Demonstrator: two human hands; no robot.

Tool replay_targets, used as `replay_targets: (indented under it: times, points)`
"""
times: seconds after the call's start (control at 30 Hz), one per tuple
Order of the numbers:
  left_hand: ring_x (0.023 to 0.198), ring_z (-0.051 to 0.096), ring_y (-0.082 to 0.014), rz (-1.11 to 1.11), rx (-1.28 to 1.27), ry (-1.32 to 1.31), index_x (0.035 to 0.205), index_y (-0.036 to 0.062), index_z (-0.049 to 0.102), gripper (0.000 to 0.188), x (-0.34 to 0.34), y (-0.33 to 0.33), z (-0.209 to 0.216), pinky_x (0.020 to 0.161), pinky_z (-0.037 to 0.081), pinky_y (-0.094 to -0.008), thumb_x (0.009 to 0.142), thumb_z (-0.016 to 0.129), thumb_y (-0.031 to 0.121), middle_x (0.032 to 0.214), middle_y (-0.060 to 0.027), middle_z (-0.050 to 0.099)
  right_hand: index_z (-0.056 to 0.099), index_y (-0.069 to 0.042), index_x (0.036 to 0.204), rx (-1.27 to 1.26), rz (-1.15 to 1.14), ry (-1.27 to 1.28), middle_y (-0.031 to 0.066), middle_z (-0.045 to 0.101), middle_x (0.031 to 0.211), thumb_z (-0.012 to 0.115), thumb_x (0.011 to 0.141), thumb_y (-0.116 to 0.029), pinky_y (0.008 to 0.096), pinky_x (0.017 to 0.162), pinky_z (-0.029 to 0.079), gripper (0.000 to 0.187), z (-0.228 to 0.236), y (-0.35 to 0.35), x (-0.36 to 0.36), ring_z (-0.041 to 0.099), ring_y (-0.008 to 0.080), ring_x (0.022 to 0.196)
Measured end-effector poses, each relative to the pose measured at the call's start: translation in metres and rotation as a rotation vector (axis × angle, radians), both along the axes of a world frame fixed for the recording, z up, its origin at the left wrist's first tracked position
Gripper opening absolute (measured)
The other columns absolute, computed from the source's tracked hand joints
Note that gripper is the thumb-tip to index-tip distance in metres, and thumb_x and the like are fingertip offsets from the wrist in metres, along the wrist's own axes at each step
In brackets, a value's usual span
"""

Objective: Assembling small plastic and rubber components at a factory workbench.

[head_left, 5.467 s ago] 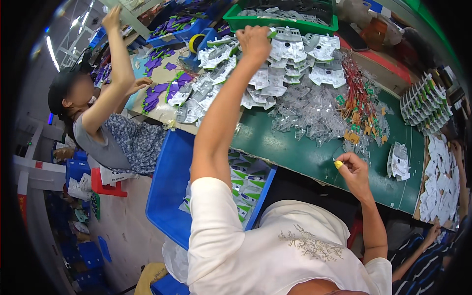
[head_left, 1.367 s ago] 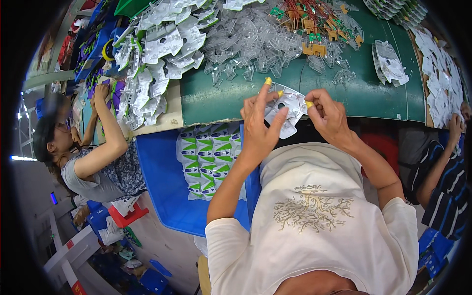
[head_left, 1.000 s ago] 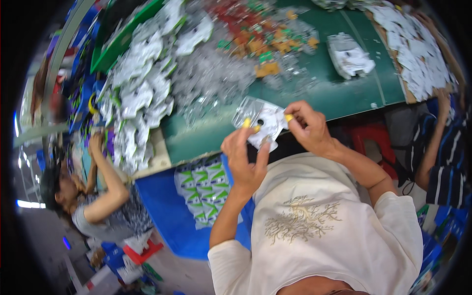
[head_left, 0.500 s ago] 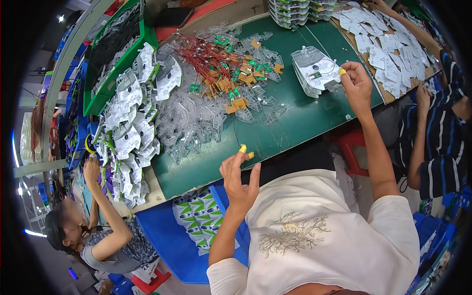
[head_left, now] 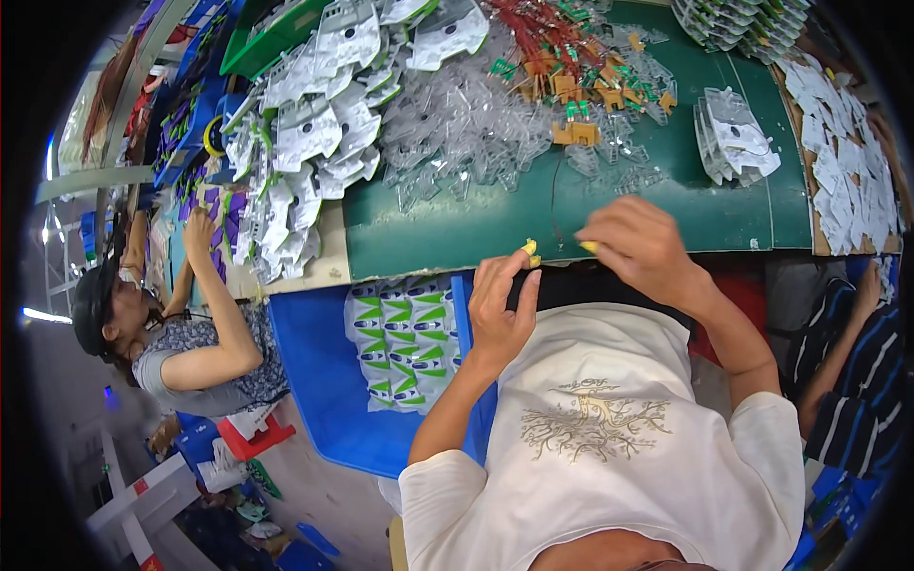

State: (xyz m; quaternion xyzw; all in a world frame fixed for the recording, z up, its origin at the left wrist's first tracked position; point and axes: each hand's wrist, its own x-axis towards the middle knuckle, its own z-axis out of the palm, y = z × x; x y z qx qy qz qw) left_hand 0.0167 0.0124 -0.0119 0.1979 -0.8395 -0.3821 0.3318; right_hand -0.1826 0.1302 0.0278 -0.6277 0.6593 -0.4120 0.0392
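My left hand [head_left: 503, 309] is just off the near edge of the green table. Yellow covers sit on its fingertips, the thumb stands apart, and nothing shows in it. To its right, over the table edge, is my right hand [head_left: 643, 249], blurred by motion. It also wears a yellow fingertip cover, and I cannot see whether it holds anything. A short stack of white and clear plastic housings [head_left: 741, 141] stands at the right part of the table. Beyond my hands lie a heap of clear plastic parts [head_left: 466, 128] and orange pieces [head_left: 576, 133] with red wires [head_left: 528, 29] and small green boards.
White and green housings [head_left: 309, 128] are piled at the left. A blue bin [head_left: 319, 400] of bagged parts stands below the table. White cards [head_left: 843, 162] cover a board at the right. Co-workers sit on both sides [head_left: 214, 352]. More stacked housings [head_left: 719, 24] stand behind.
My right hand has left the housing stack and come back toward my left hand at the near edge. The view has shifted, and the stack now stands alone.
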Motion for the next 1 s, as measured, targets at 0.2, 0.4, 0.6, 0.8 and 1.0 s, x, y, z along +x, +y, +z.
replay_targets:
  times: [0.2, 0.4, 0.6, 0.8, 1.0]
  points:
    - [0.084, 0.064, -0.0297, 0.078, 0.085, -0.038, 0.112, -0.0021, 0.062, 0.027, 0.03, -0.007, -0.003, 0.076, 0.051, -0.0364, 0.086, 0.069, -0.001, 0.094, -0.0154, 0.067, 0.067, -0.002, 0.09, 0.199, 0.265, 0.144, 0.0081, 0.063, 0.101, 0.065, 0.073, -0.001, 0.0387, 0.094, 0.042, 0.017, -0.005, -0.031, -0.007, 0.056, 0.0264, 0.104]
    - [0.082, 0.066, -0.0188, 0.103, 0.313, -0.022, 0.115, -0.0029, 0.063, 0.028, 0.029, -0.005, -0.009, 0.076, 0.053, -0.0288, 0.088, 0.068, -0.001, 0.094, -0.0123, 0.067, 0.062, -0.002, 0.091, 0.219, 0.257, 0.301, 0.0113, 0.06, 0.107, 0.066, 0.075, -0.001, 0.0448, 0.099, 0.042, 0.017, -0.007, -0.037, -0.004, 0.054, 0.0309, 0.114]
    - [0.093, 0.062, -0.0121, 0.019, 0.781, 0.108, 0.119, -0.0059, 0.06, 0.026, -0.001, 0.006, -0.01, 0.085, 0.051, -0.0257, 0.094, 0.064, 0.001, 0.105, -0.0081, 0.065, 0.056, -0.003, 0.099, 0.209, 0.257, 0.092, 0.0119, 0.06, 0.101, 0.064, 0.082, 0.001, 0.0482, 0.103, 0.041, 0.02, -0.007, -0.031, 0.01, 0.058, 0.03, 0.105]
    - [0.088, 0.059, -0.0062, -0.011, 0.904, 0.253, 0.111, -0.0031, 0.064, 0.018, -0.014, 0.005, 0.003, 0.078, 0.049, -0.0214, 0.093, 0.066, 0.001, 0.1, -0.0043, 0.065, 0.059, -0.002, 0.098, 0.062, 0.213, 0.042, 0.0104, 0.062, 0.091, 0.066, 0.079, 0.002, 0.0466, 0.096, 0.045, 0.021, 0.005, -0.026, 0.016, 0.06, 0.0307, 0.088]
    - [0.093, 0.064, -0.013, -0.052, 0.9, 0.322, 0.114, -0.0048, 0.06, 0.022, -0.015, 0.006, 0.011, 0.087, 0.053, -0.0254, 0.092, 0.063, -0.005, 0.105, -0.0105, 0.067, 0.064, 0.002, 0.103, 0.182, 0.135, -0.381, 0.0125, 0.066, 0.093, 0.065, 0.081, 0.005, 0.0346, 0.078, 0.054, 0.023, 0.015, -0.016, 0.014, 0.066, 0.0253, 0.082]
